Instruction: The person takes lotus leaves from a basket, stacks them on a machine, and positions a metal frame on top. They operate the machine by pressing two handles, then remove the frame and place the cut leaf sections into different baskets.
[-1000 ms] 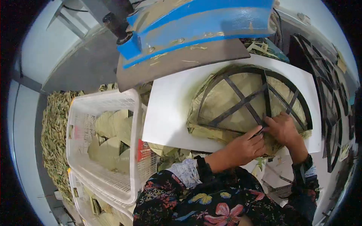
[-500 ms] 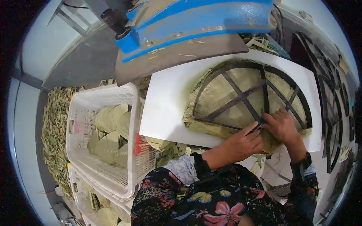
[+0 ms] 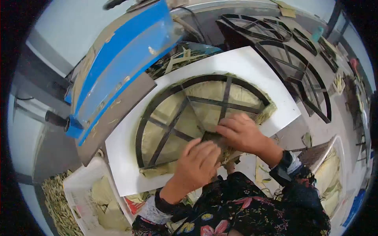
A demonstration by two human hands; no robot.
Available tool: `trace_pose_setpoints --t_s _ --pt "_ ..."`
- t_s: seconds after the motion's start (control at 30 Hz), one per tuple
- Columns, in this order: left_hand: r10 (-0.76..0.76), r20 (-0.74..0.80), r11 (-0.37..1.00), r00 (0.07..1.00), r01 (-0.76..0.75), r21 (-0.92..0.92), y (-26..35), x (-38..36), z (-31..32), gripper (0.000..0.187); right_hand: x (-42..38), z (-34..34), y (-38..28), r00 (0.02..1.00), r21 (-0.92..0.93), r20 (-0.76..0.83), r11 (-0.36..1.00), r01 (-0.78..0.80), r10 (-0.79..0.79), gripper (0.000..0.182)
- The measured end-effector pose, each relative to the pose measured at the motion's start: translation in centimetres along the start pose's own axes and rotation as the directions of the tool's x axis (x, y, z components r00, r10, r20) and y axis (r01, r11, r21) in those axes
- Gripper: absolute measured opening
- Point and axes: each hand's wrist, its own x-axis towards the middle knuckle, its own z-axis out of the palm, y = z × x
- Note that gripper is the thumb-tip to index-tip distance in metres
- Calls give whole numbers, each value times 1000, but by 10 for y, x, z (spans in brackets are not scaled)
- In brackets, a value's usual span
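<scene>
A dark fan-shaped metal cutting die [image 3: 169, 128] with crossing bars lies on a stack of pale green leaves [image 3: 204, 90], their edges sticking out around its rim. My right hand [image 3: 242, 133] is at the die's near side, fingers curled over a bar close to the centre point. Just left of that point is my left hand [image 3: 197, 163], bent at the knuckles and smeared by motion; its fingertips are hard to make out. Beneath the stack is a white board [image 3: 122, 157].
A blue machine part [image 3: 122, 74] with a brown plate stands at the left. More metal dies [image 3: 291, 70] lie at the upper right. White baskets of cut leaves stand at lower left [image 3: 73, 188] and right [image 3: 338, 145]. Loose leaves [image 3: 59, 204] are heaped at far left.
The view has swung to the right, so the board and die appear turned and further left. My hands, close together before, are now further apart at the die's near side.
</scene>
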Motion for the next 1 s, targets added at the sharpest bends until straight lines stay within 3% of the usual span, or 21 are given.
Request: trace_pose_setpoints --t_s 0.03,0.1,0.17,0.2,0.27,0.4,0.47,0.6,0.7,0.87,1.0 --pt "-12 -54 1000 998 13 12 -4 15 -1 40 -21 -5 7 995 6 -54 997 -82 82 35" --pt "-30 5 999 1000 30 22 -10 48 12 42 -56 -14 14 977 12 -122 985 -172 172 36" --pt "-39 69 999 997 36 40 -20 75 37 45 -77 -21 19 945 -21 -26 945 -327 326 37" --pt "-25 80 999 997 22 39 -27 84 49 45 -82 -22 21 940 -23 -37 940 -340 339 37" --pt "30 250 995 968 -52 81 -33 99 64 46 -92 -23 23 946 -58 -70 945 -321 317 36" --pt "70 320 981 945 -124 150 -30 114 72 47 -102 -20 30 941 -98 -110 939 -330 319 35" --pt "36 147 998 988 -43 45 -34 116 82 47 -103 -20 30 940 -50 -67 940 -337 334 33" --pt "82 202 991 976 -102 91 -43 128 96 46 -108 -13 31 927 -23 -47 928 -373 372 34" --pt "46 227 995 973 -65 78 -44 133 100 41 -109 -11 30 926 -47 -104 929 -368 362 32" --pt "34 154 998 987 -24 -65 -41 143 85 37 -116 -7 27 914 -106 -60 908 -405 401 29" --pt "15 144 998 989 -6 -66 -38 146 78 36 -111 -14 24 888 -90 -58 883 -460 457 27"
